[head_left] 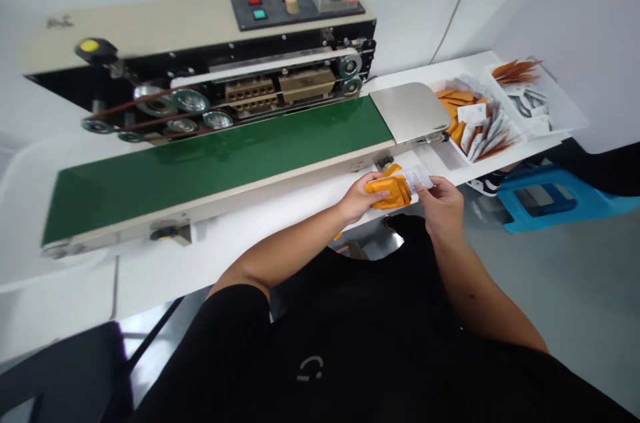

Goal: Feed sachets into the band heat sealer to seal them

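Observation:
My left hand point(363, 198) grips a folded orange pouch point(393, 191) low over the white table's front edge. A white printed slip point(416, 178) lies against the pouch, and my right hand point(443, 206) pinches its end. Both hands are close together, just in front of the band sealer's green conveyor belt point(215, 156), and neither touches it. The far side of the pouch is partly hidden by my fingers and the slip.
Behind the belt stand the sealer's heating blocks and wheels point(250, 93), with a control panel point(295, 6) above. A steel plate point(410, 113) adjoins the belt's right end. A white tray point(475, 123) holds orange packets and white slips. A blue stool point(543, 200) stands on the floor at right.

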Demonstrator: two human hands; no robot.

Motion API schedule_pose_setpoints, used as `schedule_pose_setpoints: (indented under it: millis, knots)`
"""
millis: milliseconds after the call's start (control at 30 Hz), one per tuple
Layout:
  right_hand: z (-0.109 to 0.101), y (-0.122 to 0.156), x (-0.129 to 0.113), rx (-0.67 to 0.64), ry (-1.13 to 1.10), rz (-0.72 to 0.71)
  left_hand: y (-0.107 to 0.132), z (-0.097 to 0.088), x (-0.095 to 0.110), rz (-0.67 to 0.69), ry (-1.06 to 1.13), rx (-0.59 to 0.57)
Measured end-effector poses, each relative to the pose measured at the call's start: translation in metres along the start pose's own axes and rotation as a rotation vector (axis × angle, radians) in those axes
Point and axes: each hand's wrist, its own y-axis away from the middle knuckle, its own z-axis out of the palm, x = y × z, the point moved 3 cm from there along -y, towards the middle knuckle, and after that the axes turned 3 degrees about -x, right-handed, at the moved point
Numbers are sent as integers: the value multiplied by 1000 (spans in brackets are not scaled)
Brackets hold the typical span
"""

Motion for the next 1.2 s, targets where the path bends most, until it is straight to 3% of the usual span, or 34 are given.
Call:
schedule_pose_setpoints:
  millis: [233,433,667,833,967,1200]
  knots:
    - [-2,-31,-19,145,-296,21,0,-20,0,-36,-7,57]
    - [-8,-56,-63,187,-259,-211,-6,-22,-4,-77,20,31]
    - [41,-98,-108,-12,-58,-563,-8,-22,-3,-78,75,31]
    - [80,-138,-128,-220,468,-843,-8,-21,-4,-101,73,-17]
    - [106,-158,-129,-289,673,-860,-8,-21,-5,-102,54,-54]
    - [134,-171,-124,-377,709,-802,-8,-20,-7,-105,66,-65]
